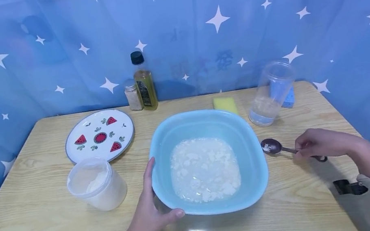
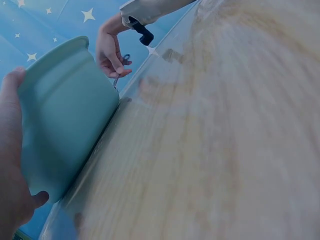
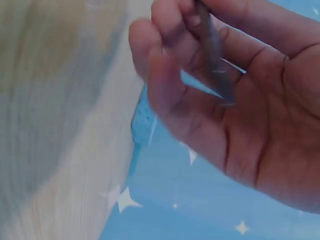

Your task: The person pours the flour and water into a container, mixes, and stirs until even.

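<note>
A light blue basin stands mid-table, holding a wet white mixture of cloudy liquid and powdery lumps. My left hand holds the basin's near left corner, with the thumb at the front rim and a finger at the left rim; the other fingers are hidden in the head view. To the right of the basin, my right hand pinches the handle of a dark spoon. White residue clings to the spoon's bowl, which lies close to the table beside the basin. In the right wrist view the handle passes between curled fingers.
A lidless plastic jar of white powder stands left, before a watermelon-patterned plate. At the back are a shaker, an oil bottle and a yellow sponge. A clear cup partly hides a blue sponge.
</note>
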{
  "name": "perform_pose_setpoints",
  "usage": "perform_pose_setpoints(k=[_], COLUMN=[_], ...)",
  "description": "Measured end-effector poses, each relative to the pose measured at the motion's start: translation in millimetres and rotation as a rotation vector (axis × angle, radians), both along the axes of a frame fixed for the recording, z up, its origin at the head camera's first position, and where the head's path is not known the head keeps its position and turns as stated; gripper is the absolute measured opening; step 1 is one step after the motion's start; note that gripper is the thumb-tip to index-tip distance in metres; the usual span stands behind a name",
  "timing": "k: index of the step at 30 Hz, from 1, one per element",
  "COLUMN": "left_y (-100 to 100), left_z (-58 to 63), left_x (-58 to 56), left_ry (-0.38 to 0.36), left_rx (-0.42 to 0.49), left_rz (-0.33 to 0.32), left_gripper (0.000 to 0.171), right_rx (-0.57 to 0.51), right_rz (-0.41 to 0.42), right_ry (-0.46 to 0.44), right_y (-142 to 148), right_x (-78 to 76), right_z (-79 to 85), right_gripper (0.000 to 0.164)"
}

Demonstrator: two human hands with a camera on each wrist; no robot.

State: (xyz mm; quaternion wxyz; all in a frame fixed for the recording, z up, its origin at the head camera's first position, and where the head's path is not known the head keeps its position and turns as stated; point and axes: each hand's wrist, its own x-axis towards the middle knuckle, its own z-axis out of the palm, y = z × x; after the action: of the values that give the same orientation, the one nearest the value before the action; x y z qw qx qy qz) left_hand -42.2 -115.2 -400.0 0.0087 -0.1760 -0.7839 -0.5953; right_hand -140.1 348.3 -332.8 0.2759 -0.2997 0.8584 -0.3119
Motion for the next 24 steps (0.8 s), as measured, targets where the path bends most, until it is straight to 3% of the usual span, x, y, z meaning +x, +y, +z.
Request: perform_pose_setpoints(k=[4,13,19,24], left_y=[0.1,-0.4,-0.8,-0.2], left_z=[1.5,3.4,3.0,3.3], left_x=[0.4,0.8,0.4,0.3], left_ry=[0.001,-0.001,0.004,0.006], left_rx=[-0.007,-0.009,-0.006,-0.008], left_rz=[0.001,0.009,0.003,0.001], left_gripper=[0.119,0.121,0.121,0.121], right_rx=[-0.074,-0.139,-0.152,-0.152], right_rz=[-0.035,-0.107,-0.206,-0.183], right_ry=[-0.049,0.217,0.326,0.466], right_y=[11.2,15.8,-15.2,-53.1], right_x=[3.0,17.2,31.1,36.2], right_z=[9.2,39.6,63.1,73.6], right_gripper=[0.017,0.019,0.016,0.020])
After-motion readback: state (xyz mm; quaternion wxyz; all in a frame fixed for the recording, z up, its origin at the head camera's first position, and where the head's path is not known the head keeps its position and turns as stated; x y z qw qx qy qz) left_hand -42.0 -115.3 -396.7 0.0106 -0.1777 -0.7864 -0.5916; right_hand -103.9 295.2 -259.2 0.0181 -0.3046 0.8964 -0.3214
